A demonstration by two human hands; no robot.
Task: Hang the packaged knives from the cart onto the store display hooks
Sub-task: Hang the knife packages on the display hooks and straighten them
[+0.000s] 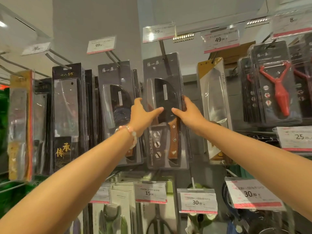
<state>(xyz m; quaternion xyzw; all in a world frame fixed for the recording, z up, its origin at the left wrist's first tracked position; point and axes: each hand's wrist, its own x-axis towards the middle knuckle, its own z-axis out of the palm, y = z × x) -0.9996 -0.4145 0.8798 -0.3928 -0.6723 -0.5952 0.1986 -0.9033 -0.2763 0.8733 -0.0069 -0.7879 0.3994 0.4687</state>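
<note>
Both hands, left hand [141,114] and right hand [189,112], hold the packaged knife [164,92] by its edges on the hook [163,48]; next, I think, push it back and release.

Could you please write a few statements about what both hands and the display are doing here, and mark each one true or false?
1. Both hands hold the same knife package. True: the left hand and right hand are on its two sides.
2. The package contains a knife with a wooden handle. True.
3. The left wrist is bare. False: it wears a bead bracelet.
4. The red peeler hangs left of the held package. False: it hangs to the right.
5. The price tag on the hook right of the held package reads 49. True.
</note>
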